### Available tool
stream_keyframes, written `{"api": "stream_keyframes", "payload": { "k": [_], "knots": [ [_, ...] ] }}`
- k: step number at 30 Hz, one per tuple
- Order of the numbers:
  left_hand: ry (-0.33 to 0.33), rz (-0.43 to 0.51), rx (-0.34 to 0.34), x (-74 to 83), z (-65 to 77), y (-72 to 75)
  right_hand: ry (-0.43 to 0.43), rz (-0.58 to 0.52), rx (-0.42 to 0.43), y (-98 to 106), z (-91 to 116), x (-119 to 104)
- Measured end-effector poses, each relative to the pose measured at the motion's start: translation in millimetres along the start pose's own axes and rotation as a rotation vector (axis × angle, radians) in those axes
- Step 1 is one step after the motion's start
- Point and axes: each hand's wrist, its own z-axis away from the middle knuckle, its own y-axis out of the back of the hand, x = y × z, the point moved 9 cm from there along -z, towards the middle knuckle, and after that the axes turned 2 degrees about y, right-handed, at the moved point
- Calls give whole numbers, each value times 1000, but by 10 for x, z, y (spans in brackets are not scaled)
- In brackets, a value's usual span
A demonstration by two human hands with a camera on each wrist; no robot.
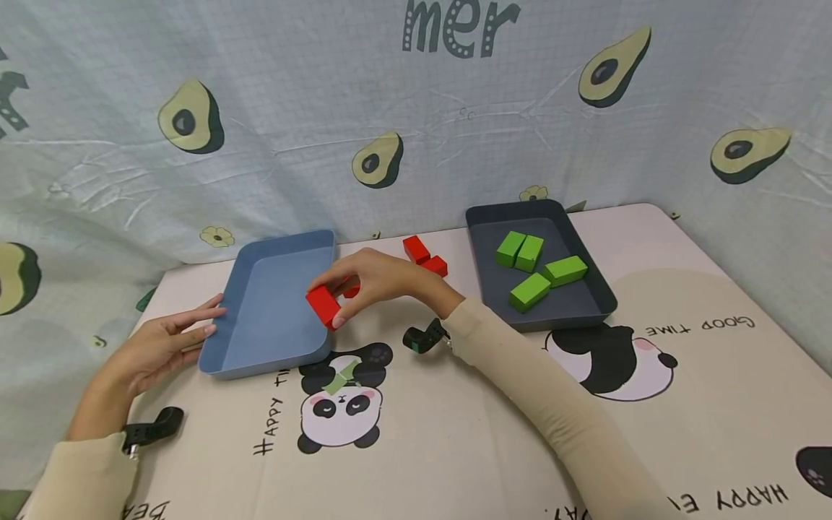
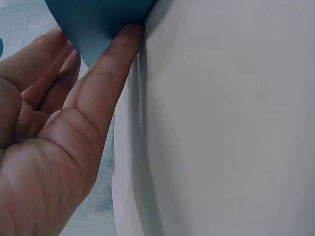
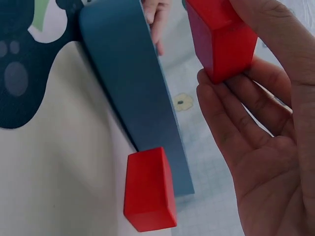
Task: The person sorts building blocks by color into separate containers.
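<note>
The red block (image 1: 323,307) is up off the table (image 1: 455,433) at the right wall of the blue tray (image 1: 273,303), pinched between the thumb and fingers of your right hand (image 1: 377,278); your left hand (image 1: 162,347) touches the outside of that tray's left wall, its fingers extended and apart. Just right of the blue tray, partly behind your right hand, sits a second red block (image 3: 150,191); farther right of it lie two more red blocks (image 1: 417,249); well to its right stands the dark tray (image 1: 552,235), holding four green blocks (image 1: 529,292).
</note>
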Motion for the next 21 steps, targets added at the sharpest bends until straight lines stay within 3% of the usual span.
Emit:
{"api": "stream_keyframes", "payload": {
  "k": [21],
  "knots": [
    [-42, 28, -25, 22, -2, -31, -14, -11, -24, -65, -93, 9]
  ]
}}
